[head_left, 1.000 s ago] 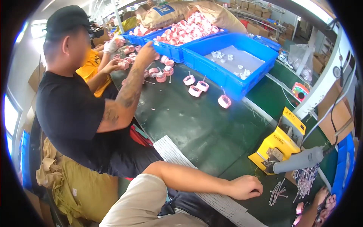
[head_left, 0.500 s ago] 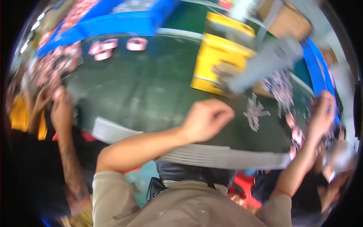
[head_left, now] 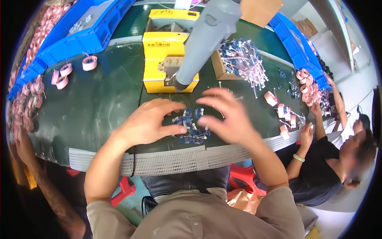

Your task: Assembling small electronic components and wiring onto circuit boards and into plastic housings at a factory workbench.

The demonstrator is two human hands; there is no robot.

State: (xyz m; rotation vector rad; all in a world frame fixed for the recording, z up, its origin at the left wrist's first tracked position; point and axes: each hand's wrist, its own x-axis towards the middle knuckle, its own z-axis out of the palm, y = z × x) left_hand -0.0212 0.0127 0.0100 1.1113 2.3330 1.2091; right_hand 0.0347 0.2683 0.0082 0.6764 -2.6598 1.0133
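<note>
A small heap of blue circuit boards [head_left: 191, 126] with white connectors lies on the green tabletop, between my two hands. My left hand [head_left: 151, 121] is on the heap's left side, thumb and fingers apart and the fingertips at its edge. Slightly blurred, my right hand [head_left: 230, 117] reaches over the heap's right side with its fingers spread. Neither hand holds anything that I can make out. Behind the heap stands a yellow machine [head_left: 165, 59], and a grey tool body [head_left: 207, 44] slants down in front of it.
An open carton [head_left: 217, 65] holds a bundle of white-tipped cables [head_left: 246, 63]. Pink rings [head_left: 89, 62] sit at left, others [head_left: 308, 87] at right. Blue bins [head_left: 75, 46] line the far side. Co-workers' hands are busy at both ends. A white perforated strip [head_left: 171, 161] edges the table.
My view has swung to the right. My right hand has come in from the far right to the middle, and both hands are now around the blue circuit boards.
</note>
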